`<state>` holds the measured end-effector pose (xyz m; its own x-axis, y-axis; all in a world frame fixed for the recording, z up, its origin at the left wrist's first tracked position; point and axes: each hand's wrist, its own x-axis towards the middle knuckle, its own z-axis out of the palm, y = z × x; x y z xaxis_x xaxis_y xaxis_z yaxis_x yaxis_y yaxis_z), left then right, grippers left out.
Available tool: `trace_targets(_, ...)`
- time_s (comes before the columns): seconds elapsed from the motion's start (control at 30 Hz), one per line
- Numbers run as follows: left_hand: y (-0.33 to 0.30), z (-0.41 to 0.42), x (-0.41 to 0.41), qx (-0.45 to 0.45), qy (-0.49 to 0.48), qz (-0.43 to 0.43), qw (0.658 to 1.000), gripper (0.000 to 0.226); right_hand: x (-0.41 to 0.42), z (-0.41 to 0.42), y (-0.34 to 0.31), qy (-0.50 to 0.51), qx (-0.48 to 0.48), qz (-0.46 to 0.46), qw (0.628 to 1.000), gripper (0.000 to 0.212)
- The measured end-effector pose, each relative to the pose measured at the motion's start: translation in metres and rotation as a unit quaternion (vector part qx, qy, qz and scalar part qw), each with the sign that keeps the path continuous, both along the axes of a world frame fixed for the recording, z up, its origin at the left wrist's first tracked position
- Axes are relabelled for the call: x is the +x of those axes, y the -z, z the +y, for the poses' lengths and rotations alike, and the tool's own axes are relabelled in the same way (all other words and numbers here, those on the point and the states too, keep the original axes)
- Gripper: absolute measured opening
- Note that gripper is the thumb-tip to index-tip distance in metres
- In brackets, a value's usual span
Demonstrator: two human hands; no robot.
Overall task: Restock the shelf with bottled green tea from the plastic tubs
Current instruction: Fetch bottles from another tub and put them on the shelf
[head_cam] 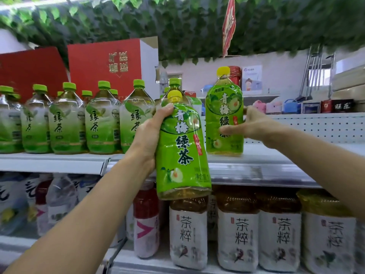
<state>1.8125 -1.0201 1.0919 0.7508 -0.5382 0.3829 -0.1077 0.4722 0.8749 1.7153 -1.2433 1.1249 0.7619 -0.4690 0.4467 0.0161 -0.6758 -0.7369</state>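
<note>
Held bottle: green label, yellow cap, upright with a slight tilt, raised in front of the shelf edge.
Shelved bottle: same kind, upright on the shelf.
Green-capped tea row: upright, left on that shelf.

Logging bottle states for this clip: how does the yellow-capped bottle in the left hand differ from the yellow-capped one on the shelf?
The held bottle is in the air, in front of the shelf edge; the shelf bottle stands on the shelf. The held bottle tilts slightly; the shelf bottle is upright. The left hand wraps the held one; the right hand grips the shelf one from its side. Both share yellow caps and green plum-tea labels.
</note>
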Motion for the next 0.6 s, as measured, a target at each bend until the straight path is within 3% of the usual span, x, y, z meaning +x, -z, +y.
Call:
trace_targets(0.17, 0.003, -0.004, 0.010, -0.013, 0.018, 0.009, 1.000, 0.060, 0.028, -0.015, -0.006, 0.045, 0.023, 0.017, 0.999, 0.065)
trace_targets(0.37, 0.007, -0.006, 0.021, -0.014, 0.029, -0.003, 0.999, 0.068, 0.043, -0.021, -0.010, 0.028, 0.030, 0.058, 0.998, 0.082)
trace_targets(0.47, 0.008, -0.007, 0.025, -0.002, 0.031, -0.010, 0.999, 0.055, 0.052, -0.035, -0.010, 0.027, 0.029, 0.078, 0.996, 0.125)
trace_targets(0.5, 0.008, -0.008, 0.025, 0.000, 0.030, -0.011, 0.999, 0.052, 0.050, -0.029, -0.009, 0.025, 0.030, 0.086, 0.996, 0.123)
trace_targets(0.6, 0.008, -0.008, 0.025, 0.004, 0.024, -0.013, 1.000, 0.049, 0.043, -0.007, -0.003, 0.068, 0.008, 0.076, 0.995, 0.082)
